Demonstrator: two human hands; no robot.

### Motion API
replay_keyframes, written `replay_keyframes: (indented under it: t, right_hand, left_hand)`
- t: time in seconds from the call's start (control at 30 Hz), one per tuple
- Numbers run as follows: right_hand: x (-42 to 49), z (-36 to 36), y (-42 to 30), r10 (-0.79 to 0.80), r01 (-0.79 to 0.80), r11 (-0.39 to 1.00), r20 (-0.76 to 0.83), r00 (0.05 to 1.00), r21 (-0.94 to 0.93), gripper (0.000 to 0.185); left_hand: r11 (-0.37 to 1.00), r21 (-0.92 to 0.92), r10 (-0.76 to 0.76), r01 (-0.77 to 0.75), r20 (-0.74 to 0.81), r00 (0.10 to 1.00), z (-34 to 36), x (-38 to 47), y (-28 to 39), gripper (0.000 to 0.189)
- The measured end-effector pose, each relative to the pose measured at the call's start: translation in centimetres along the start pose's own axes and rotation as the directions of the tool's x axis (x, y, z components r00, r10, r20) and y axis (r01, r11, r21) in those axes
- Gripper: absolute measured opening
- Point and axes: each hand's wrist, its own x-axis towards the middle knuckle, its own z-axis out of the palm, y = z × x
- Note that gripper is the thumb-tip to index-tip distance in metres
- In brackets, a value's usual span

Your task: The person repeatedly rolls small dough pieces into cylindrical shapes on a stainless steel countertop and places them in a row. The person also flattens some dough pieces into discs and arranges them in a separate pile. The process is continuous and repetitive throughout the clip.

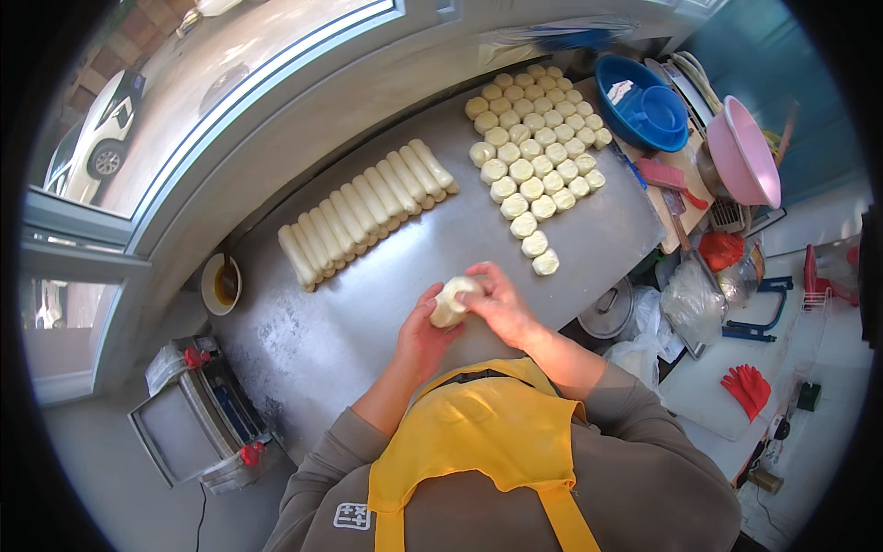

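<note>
A pale piece of dough [452, 301] is held between my two hands above the metal worktop [359, 303]. My left hand [422, 331] cups it from the left and below. The fingers and thumb of my right hand [498, 301] close on its right side. Beyond them lies a row of long, pale dough rolls [365, 210], side by side and stacked. To the right, many short round dough pieces [541, 165] stand in close rows, with a narrow line of them reaching towards me.
At the left are a bowl of yellow liquid [222, 284] and a machine with red knobs [200, 414]. Blue basins [641, 103], a pink basin [741, 152], a pink-bristled brush [660, 174] and a lidded pot [607, 308] stand right. Red gloves [746, 391] lie on a white board.
</note>
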Motion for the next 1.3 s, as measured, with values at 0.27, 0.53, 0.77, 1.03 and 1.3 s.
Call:
replay_keyframes:
  t: [0.27,0.53,0.77,1.03,1.3]
  right_hand:
    - [0.4,1.1,3.5,0.115,-0.005,0.923,0.264,0.958,-0.385,0.042]
    - [3.4,-2.5,4.0,0.239,-0.036,0.701,0.187,0.953,-0.712,0.036]
    - [12.2,-2.8,-0.4,-0.082,0.303,-0.036,0.305,0.949,-0.952,0.025]
    - [-7.7,-8.2,7.3,-0.031,0.420,-0.101,0.425,0.905,-0.902,0.086]
    - [9.6,-0.5,4.2,-0.180,0.354,-0.182,0.385,0.905,-0.917,0.090]
  left_hand:
    - [0.987,0.142,-0.052,0.072,-0.136,0.989,-10.5,-3.2,0.0,0.038]
    - [0.977,0.127,0.197,-0.172,-0.222,0.955,-15.1,-6.1,4.2,0.011]
    - [0.369,0.925,0.655,0.094,-0.330,0.680,-19.7,-5.1,13.9,0.023]
    - [-0.379,0.905,0.618,0.194,0.092,0.780,-27.1,-17.6,-4.8,0.071]
    - [-0.338,0.903,0.737,0.265,0.079,0.671,-24.8,-2.5,10.2,0.079]
